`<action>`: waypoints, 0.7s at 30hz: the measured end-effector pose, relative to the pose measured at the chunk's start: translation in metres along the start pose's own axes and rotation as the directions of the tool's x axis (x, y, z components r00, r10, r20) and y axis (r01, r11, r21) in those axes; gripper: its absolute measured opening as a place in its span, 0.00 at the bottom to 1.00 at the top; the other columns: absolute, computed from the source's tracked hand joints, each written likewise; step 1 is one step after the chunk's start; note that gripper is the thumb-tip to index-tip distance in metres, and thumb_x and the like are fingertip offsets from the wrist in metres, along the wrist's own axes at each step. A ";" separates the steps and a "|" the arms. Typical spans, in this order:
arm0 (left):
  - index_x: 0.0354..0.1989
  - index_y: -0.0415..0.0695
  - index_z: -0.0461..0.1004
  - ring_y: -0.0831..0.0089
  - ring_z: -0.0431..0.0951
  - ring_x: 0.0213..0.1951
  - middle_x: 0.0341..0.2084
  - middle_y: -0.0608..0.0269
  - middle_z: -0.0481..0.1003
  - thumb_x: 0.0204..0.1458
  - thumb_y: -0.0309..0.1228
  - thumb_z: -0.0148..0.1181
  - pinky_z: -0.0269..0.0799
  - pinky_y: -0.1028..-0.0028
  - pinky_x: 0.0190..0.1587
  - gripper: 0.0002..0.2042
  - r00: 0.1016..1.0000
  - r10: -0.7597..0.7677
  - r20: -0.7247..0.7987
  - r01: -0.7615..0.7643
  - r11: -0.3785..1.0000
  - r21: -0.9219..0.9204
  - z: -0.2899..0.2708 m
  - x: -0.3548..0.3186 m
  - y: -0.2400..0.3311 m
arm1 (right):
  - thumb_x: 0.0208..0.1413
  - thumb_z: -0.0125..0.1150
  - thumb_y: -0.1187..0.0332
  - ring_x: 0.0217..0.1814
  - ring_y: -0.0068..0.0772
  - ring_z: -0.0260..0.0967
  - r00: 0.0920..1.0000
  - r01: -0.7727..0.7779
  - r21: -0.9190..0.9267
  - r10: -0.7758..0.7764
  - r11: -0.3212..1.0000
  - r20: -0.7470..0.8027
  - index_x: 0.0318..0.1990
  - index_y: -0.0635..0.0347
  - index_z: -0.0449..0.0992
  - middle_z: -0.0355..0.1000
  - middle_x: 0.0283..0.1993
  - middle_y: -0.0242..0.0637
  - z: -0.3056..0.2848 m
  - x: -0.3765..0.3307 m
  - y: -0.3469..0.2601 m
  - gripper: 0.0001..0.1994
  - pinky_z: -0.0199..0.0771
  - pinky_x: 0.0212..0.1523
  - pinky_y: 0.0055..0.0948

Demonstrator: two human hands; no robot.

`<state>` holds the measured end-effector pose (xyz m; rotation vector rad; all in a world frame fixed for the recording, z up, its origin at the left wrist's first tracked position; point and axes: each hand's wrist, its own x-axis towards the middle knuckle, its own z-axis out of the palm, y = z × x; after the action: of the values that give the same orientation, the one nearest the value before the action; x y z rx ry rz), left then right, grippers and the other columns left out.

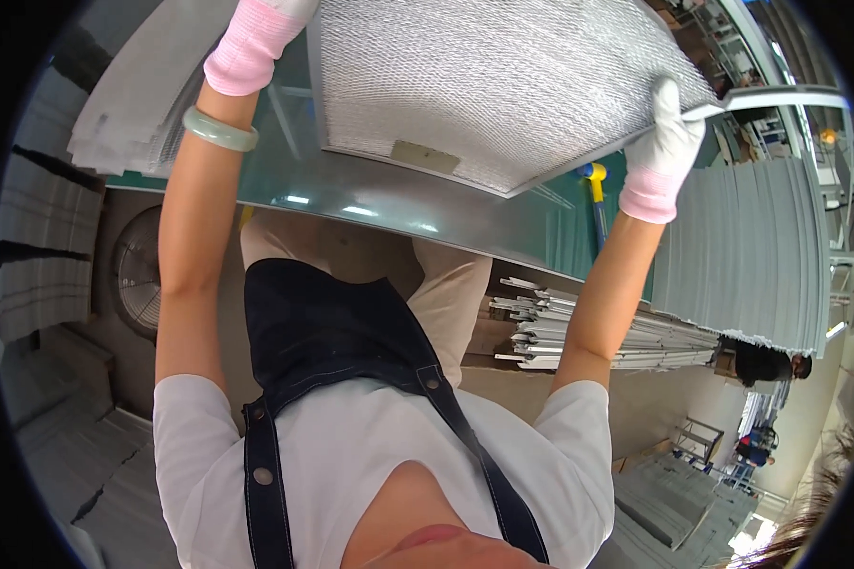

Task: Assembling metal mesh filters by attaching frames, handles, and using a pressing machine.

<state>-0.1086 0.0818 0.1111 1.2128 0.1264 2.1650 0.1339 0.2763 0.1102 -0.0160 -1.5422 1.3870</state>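
A silvery metal mesh filter panel point(484, 85) with a thin metal rim lies on a glossy green tabletop point(399, 223), its far part cut off by the picture's top. My right hand point(662, 152), in a white glove with a pink cuff, closes on a thin metal frame strip point(788, 96) at the panel's right edge. That strip sticks out past the hand to the right. My left hand point(292, 8), gloved the same way, is by the panel's upper left side; its fingers fall outside the picture. Near my right wrist lies a yellow-headed mallet point(595, 190) with a blue handle.
Stacked grey sheets point(745, 247) stand at the right, and more flat sheets point(138, 104) lie at the left. Below the table edge is a bundle of metal strips point(560, 327). A floor fan point(140, 270) stands lower left. Another person point(767, 363) is farther off at right.
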 end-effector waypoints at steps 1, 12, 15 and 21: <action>0.22 0.48 0.64 0.90 0.53 0.23 0.19 0.82 0.57 0.56 0.34 0.48 0.51 0.85 0.24 0.10 0.975 0.121 -0.186 0.009 0.817 0.577 0.011 -0.001 0.000 | 0.50 0.60 0.71 0.35 0.20 0.65 1.000 -0.004 -0.049 0.003 0.999 -0.026 0.37 0.66 0.72 0.71 0.35 0.32 0.002 -0.002 -0.002 0.09 0.63 0.41 0.20; 0.37 0.39 0.68 0.84 0.64 0.33 0.29 0.73 0.67 0.48 0.36 0.59 0.62 0.82 0.39 0.15 0.969 0.221 -0.108 0.022 0.358 0.933 0.016 -0.016 0.002 | 0.48 0.55 0.81 0.35 0.21 0.68 0.995 -0.052 -0.002 0.051 0.999 -0.085 0.41 0.69 0.69 0.71 0.36 0.35 0.009 -0.018 -0.005 0.11 0.68 0.40 0.20; 0.42 0.35 0.65 0.84 0.62 0.36 0.33 0.71 0.66 0.53 0.35 0.51 0.61 0.82 0.41 0.15 0.960 0.276 0.041 -0.141 0.355 0.924 -0.006 -0.014 0.002 | 0.48 0.54 0.82 0.38 0.26 0.71 0.998 -0.060 0.092 0.062 0.994 -0.023 0.39 0.69 0.70 0.72 0.38 0.41 -0.008 -0.016 0.004 0.09 0.70 0.42 0.21; 0.41 0.36 0.66 0.86 0.62 0.37 0.34 0.72 0.65 0.56 0.33 0.47 0.57 0.84 0.43 0.12 0.958 0.260 -0.119 -0.006 0.434 0.901 -0.006 -0.025 0.016 | 0.48 0.59 0.78 0.36 0.17 0.68 0.997 -0.072 0.171 0.068 0.983 0.026 0.35 0.62 0.70 0.71 0.33 0.31 -0.001 -0.016 -0.010 0.06 0.69 0.39 0.19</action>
<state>-0.1118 0.0563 0.0952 1.4902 1.5408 2.4160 0.1479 0.2640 0.1070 0.0503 -1.4451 1.5768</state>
